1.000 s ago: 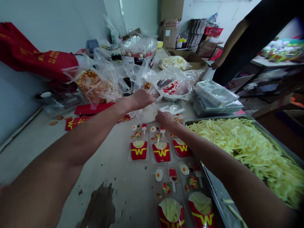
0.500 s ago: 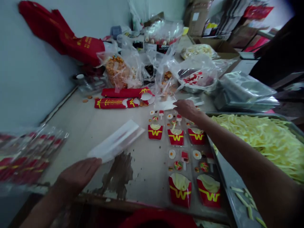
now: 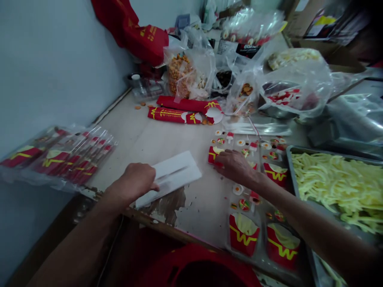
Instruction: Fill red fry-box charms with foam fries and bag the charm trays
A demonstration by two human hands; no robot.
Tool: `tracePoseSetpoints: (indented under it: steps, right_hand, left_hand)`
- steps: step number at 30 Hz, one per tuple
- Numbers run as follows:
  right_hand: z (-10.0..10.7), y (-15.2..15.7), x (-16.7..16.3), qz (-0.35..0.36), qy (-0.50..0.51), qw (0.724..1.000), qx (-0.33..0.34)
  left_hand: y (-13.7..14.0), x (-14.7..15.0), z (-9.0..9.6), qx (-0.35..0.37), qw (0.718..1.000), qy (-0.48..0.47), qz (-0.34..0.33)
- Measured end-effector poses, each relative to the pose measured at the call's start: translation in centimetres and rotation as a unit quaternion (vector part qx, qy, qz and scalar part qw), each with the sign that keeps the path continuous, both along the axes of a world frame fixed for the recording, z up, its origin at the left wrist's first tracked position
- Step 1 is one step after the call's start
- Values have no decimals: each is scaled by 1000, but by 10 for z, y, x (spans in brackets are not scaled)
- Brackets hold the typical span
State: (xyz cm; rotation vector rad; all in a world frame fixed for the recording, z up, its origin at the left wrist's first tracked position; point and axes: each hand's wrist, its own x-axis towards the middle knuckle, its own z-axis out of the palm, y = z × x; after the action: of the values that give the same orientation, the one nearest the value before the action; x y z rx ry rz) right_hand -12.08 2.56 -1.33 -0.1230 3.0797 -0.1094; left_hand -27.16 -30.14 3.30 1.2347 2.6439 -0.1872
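My left hand [image 3: 133, 183] is closed on the near end of a flat white plastic bag [image 3: 178, 171], which lies slanted over the table's front part. My right hand [image 3: 235, 165] has its fingers bent over a clear blister tray with a red fries carton [image 3: 213, 154]; the palm hides part of it. Around that hand lie several similar clear trays, each with a red fries carton [image 3: 243, 235], a small fried egg [image 3: 237, 189], a burger and other toy-like pieces.
A metal tray [image 3: 291, 175] of yellow fries [image 3: 338, 183] stands at right. Packed bags [image 3: 62, 155] lie at left by the wall. Behind are stacked red cartons [image 3: 173, 114], bags of small pieces [image 3: 181, 73] and clear plastic sleeves [image 3: 257, 127]. The tabletop [image 3: 128, 131] is chipped in front.
My right hand has come back from the clear sleeves to the blister trays. My left hand has moved further over the white bag, now gripping it. The view has turned left.
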Motion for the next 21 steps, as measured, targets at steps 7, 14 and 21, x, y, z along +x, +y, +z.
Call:
tracePoseSetpoints:
  steps: [7, 14, 21]
  right_hand:
    - [2, -14, -28, 13, 6, 996, -93]
    - [21, 41, -60, 155, -89, 984, -5]
    - [2, 53, -103, 230, -82, 968, 56]
  left_hand:
    - [37, -1, 1, -29, 999, -26, -14]
    - [86, -55, -61, 119, 976, -148, 105]
    - [70, -106, -51, 210, 944, -220, 130]
